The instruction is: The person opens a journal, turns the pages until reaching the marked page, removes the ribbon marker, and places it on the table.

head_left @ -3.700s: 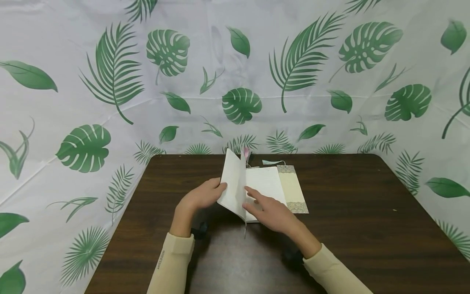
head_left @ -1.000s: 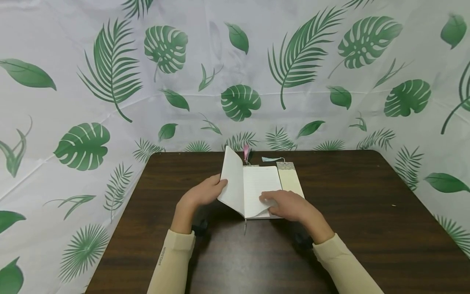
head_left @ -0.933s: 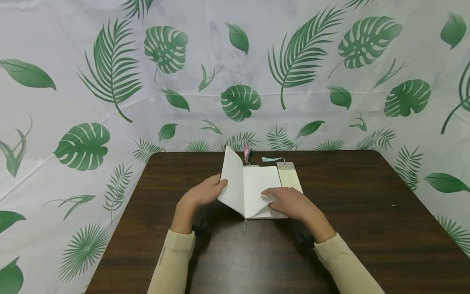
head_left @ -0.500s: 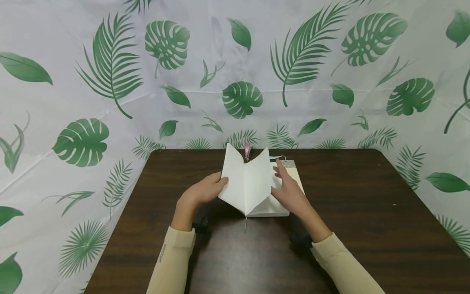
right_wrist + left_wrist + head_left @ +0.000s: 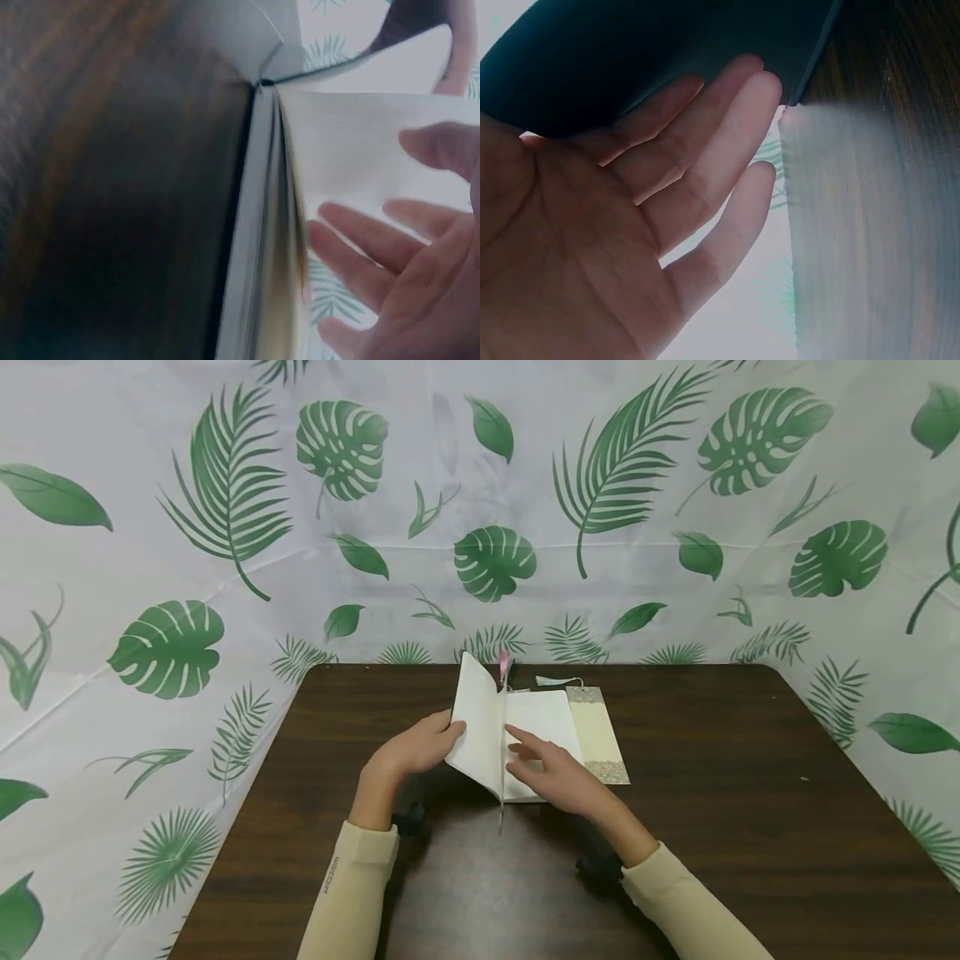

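An open notebook (image 5: 543, 718) with white pages lies near the middle of the table. My left hand (image 5: 408, 750) holds its raised left side, thumb on the page and fingers behind. From the left wrist, those fingers lie under the dark cover (image 5: 705, 45). Over the spine, my right hand (image 5: 558, 778) has its fingers spread, with the fingertips at an upright page (image 5: 504, 735). In the right wrist view, that page (image 5: 345, 135) stands up in front of the loosely extended fingers, above the page block (image 5: 277, 300). A thin ribbon (image 5: 501, 820) hangs from the bottom of the spine.
A cream bookmark card (image 5: 595, 727) with patterned ends sticks out right of the notebook, its pale tassel (image 5: 555, 681) lying behind. A pink tassel (image 5: 504, 662) shows behind the spine. The brown table (image 5: 735, 793) meets a leaf-printed cloth (image 5: 645, 460) at the back.
My right hand lifted a page from the right side and swept it left to the spine. The bookmark card is uncovered again. My left hand keeps its hold on the cover.
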### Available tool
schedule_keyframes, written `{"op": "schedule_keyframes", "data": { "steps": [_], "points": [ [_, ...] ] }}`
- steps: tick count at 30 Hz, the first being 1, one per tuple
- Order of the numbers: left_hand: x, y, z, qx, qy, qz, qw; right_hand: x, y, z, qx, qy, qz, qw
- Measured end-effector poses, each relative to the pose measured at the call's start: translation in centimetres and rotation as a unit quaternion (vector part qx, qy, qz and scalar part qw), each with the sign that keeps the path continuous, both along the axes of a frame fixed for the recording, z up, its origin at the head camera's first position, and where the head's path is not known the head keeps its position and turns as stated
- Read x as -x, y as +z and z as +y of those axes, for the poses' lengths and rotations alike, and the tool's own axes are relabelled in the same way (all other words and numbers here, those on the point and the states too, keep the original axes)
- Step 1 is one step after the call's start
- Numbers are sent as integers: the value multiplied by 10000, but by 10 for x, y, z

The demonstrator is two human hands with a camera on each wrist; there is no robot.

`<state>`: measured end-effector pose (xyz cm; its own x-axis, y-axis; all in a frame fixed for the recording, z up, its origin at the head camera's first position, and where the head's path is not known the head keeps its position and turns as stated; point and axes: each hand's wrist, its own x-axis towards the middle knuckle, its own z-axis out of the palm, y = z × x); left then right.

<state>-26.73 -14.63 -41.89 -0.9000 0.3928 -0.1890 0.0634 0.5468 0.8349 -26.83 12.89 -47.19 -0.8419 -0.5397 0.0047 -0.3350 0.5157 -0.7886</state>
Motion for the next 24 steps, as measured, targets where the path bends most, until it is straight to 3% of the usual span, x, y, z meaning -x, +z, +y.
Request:
{"op": "schedule_keyframes", "data": {
  "steps": [5,15,18,24],
  "points": [
    [1,-1,0,-76,-44,41,10000,-3,-1,-5,-492,298,481,9972],
    [2,-1,7,443,342,36,9984,-6,-2,-7,-865,454,506,9939],
    [2,0,6,487,289,194,9982,-7,-2,-8,-886,518,632,9927],
    [1,4,4,587,183,43,9981,-8,-3,-7,-1043,514,881,9893]
  ]
}}
